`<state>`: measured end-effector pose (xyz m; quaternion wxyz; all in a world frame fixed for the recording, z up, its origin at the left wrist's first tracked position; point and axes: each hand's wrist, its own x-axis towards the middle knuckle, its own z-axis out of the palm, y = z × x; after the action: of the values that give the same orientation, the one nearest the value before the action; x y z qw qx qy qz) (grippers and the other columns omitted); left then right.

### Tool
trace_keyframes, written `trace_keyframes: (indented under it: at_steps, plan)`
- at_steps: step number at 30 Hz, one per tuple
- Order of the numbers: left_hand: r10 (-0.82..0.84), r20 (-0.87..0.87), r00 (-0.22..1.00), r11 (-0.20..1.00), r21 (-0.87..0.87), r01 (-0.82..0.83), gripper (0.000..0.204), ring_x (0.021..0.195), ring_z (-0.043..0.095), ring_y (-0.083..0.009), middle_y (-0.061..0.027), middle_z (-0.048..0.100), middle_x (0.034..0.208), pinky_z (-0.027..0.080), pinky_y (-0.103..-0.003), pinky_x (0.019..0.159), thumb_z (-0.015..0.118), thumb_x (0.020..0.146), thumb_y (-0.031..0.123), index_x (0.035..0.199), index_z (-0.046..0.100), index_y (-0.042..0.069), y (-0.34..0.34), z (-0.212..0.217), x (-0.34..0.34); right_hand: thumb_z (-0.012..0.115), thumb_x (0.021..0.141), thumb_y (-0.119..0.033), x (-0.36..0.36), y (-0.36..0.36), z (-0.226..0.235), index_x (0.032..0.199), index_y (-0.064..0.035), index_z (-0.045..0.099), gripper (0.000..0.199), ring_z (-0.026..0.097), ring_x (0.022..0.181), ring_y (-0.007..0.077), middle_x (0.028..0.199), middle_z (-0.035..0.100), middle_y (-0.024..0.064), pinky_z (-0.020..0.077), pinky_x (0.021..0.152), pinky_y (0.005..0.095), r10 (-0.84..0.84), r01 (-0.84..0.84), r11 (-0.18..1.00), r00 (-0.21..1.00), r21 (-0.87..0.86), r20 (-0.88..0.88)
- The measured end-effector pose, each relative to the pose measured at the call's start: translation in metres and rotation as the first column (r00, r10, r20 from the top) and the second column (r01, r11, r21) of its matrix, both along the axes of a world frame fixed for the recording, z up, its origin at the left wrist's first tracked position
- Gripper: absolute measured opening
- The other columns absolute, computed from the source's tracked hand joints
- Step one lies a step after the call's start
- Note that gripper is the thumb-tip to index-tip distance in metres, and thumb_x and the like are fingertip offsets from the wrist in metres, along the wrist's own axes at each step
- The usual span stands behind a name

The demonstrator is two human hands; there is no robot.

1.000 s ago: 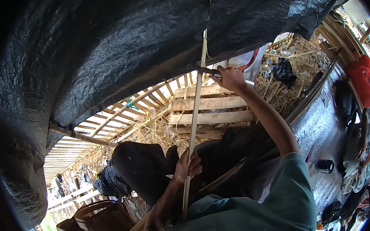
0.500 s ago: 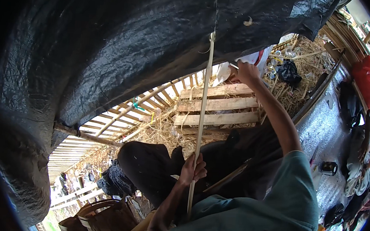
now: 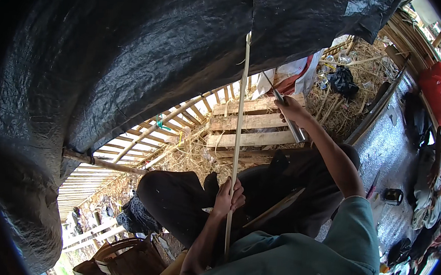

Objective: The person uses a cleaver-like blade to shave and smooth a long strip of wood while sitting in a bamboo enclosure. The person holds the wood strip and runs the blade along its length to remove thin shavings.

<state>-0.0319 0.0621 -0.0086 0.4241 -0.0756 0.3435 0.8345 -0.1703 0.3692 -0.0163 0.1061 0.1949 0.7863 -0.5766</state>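
Observation:
A long pale bamboo strip (image 3: 240, 118) stands nearly upright in front of me, its lower end against my shirt and its upper end before the black sheet (image 3: 159, 56). My left hand (image 3: 230, 197) is closed around its lower part. To the right and farther forward, my right hand (image 3: 290, 111) grips a slim tool (image 3: 298, 131) with a silver, tube-like handle and a thin, dark, pointed end; its exact kind is unclear. That hand is apart from the strip. Across my dark-clothed lap lies another flat, pale-edged strip (image 3: 279, 207).
Ahead are wooden slats (image 3: 252, 123) and scattered straw (image 3: 191, 148). A bamboo pole (image 3: 111, 164) juts in at left, above a woven basket (image 3: 125, 258). On the right, a silvery sheet (image 3: 378, 143) carries a small black object (image 3: 393, 196), near a red bag (image 3: 438, 94).
My right hand has come down and back toward me, bringing the silver-handled tool into fuller view. My left hand keeps its hold on the bamboo strip, whose top has shifted slightly left.

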Motion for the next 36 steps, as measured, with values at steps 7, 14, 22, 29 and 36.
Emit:
trace_keyframes:
  at_steps: [7,14,22,29,36]
  plan:
    - [-0.024,-0.064,0.998,0.999,-0.042,0.021,0.04,0.029,0.026,-0.0093,0.0015,0.029,0.046,0.024,-0.022,0.03,0.027,0.095,0.046,0.077,0.036,0.012,-0.004,-0.004,-0.002,0.049,0.09,-0.038,0.041,-0.038,0.047,0.114,-0.0061,0.045,0.041,0.05,0.053,0.0116,0.064,0.048,0.0013,0.0469,0.048,0.0292,0.142,-0.18,0.977,0.948,-0.111,-0.283]
    - [-0.028,-0.186,0.982,0.956,-0.292,-0.028,0.041,0.03,0.025,-0.0068,0.0034,0.026,0.045,0.021,-0.021,0.029,0.029,0.095,0.046,0.072,0.036,0.012,0.004,0.007,0.0,0.051,0.081,-0.054,0.067,-0.06,0.037,0.091,-0.0091,0.049,0.046,0.057,0.045,0.026,0.06,0.056,0.0088,0.0452,0.039,0.0366,0.897,-0.158,0.346,0.343,0.925,-0.277]
    - [-0.07,-0.218,0.973,0.912,-0.41,-0.026,0.042,0.031,0.025,-0.0065,0.0036,0.026,0.046,0.021,-0.021,0.031,0.028,0.095,0.044,0.068,0.035,0.012,0.005,0.011,0.002,0.045,0.089,-0.046,-0.013,0.028,-0.004,0.1,-0.0076,0.052,0.04,0.058,0.049,0.0328,0.055,0.056,0.0156,0.0444,0.045,0.0437,0.358,0.091,0.6,0.858,0.795,-0.369]
    - [-0.022,-0.205,0.978,0.909,-0.412,-0.066,0.042,0.03,0.025,-0.007,0.003,0.026,0.045,0.022,-0.022,0.031,0.028,0.096,0.042,0.069,0.035,0.011,0.009,0.012,-0.005,0.038,0.089,-0.051,0.017,-0.024,0.01,0.093,0.0004,0.055,0.054,0.061,0.064,0.0423,0.066,0.059,0.0248,0.0476,0.058,0.0501,0.346,-0.207,0.729,0.934,0.653,-0.09]
    - [-0.008,-0.051,0.999,0.988,-0.154,0.0,0.041,0.029,0.025,-0.0092,0.0014,0.028,0.043,0.022,-0.022,0.03,0.024,0.096,0.043,0.073,0.036,0.012,-0.001,0.003,-0.009,0.035,0.092,-0.046,0.012,-0.008,-0.002,0.083,0.0031,0.053,0.053,0.05,0.047,0.0274,0.051,0.05,0.014,0.0389,0.05,0.0419,0.163,-0.06,0.903,0.964,0.426,-0.21]
